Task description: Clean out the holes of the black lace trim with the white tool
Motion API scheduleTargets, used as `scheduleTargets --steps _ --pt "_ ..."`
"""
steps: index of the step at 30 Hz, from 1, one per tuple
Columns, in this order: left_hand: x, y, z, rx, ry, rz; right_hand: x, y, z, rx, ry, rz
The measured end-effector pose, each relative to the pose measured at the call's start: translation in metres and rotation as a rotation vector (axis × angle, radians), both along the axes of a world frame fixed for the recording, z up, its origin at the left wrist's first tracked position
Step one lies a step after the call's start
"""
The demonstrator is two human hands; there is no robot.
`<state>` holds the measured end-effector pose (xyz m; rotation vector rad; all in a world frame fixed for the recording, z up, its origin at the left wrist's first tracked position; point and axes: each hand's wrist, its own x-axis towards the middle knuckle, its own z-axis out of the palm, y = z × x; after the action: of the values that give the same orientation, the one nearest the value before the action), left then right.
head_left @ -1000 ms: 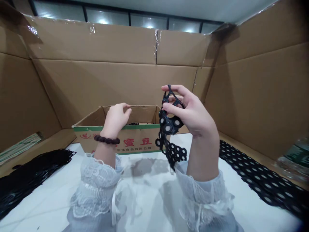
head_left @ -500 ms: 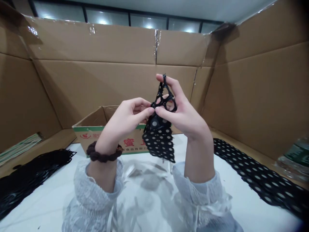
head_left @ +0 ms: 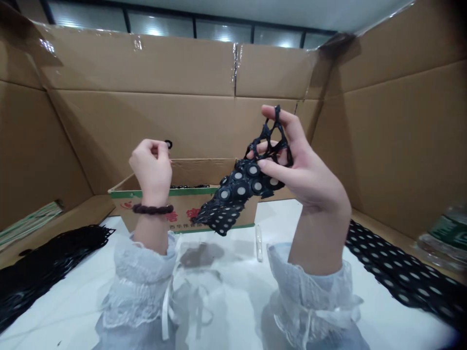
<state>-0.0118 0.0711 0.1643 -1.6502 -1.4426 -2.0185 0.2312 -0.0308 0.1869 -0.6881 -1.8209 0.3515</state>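
A black sheet with pale round dots (head_left: 241, 190) hangs at a slant from my right hand (head_left: 310, 170). Its upper part is an open black lattice, looped over my raised index finger, while my thumb presses on the dotted part. To the left, my left hand (head_left: 152, 167) is closed, pinching a small black ring-like piece (head_left: 168, 144) at its fingertips, apart from the sheet. That hand is in front of and above the left end of an open cardboard box.
The open box (head_left: 146, 209) has black pieces inside. A black lattice pile (head_left: 54, 262) lies at left, and dotted black sheets (head_left: 401, 267) at right near a plastic bottle (head_left: 450, 233). A small clear strip (head_left: 259, 243) lies on the white table (head_left: 233, 277). Tall cardboard walls surround it.
My hands have parted: the left moved left with a small black piece in its fingers, the right moved right with the sheet, which swings lower left. More of the box shows.
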Motion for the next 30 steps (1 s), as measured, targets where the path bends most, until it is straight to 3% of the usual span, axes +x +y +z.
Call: scheduleTargets --steps 3,5,7,10,12,14,18,21,26,30 --pt "-0.001 0.019 -0.009 -0.170 0.149 0.027 -0.006 0.002 0.000 0.000 -0.068 0.045" --pt "0.006 0.015 -0.008 -0.285 0.270 -0.024 -0.012 0.005 0.000 0.003 -0.088 0.069" --pt "0.017 -0.002 -0.002 -0.264 0.316 -0.192 -0.017 0.008 -0.001 -0.007 -0.080 0.097" --pt "0.036 -0.039 0.012 -0.167 0.397 -0.636 -0.021 0.009 -0.001 -0.051 -0.053 0.151" --pt "0.046 -0.060 0.019 -0.149 0.468 -0.777 -0.020 0.008 -0.001 -0.060 -0.018 0.166" --pt "0.051 -0.072 0.023 -0.108 0.495 -0.739 -0.018 0.007 -0.001 -0.064 0.020 0.158" --pt "0.053 -0.078 0.022 -0.045 0.555 -0.460 -0.018 0.008 0.000 -0.114 0.010 0.150" --pt "0.054 -0.080 0.021 0.004 0.601 -0.333 -0.023 0.011 0.000 -0.115 -0.015 0.080" --pt "0.054 -0.087 0.022 0.011 0.581 -0.426 -0.032 0.012 0.001 -0.041 -0.021 0.037" --pt "0.055 -0.082 0.021 0.001 0.398 -0.445 -0.031 0.007 0.003 -0.015 -0.107 0.047"
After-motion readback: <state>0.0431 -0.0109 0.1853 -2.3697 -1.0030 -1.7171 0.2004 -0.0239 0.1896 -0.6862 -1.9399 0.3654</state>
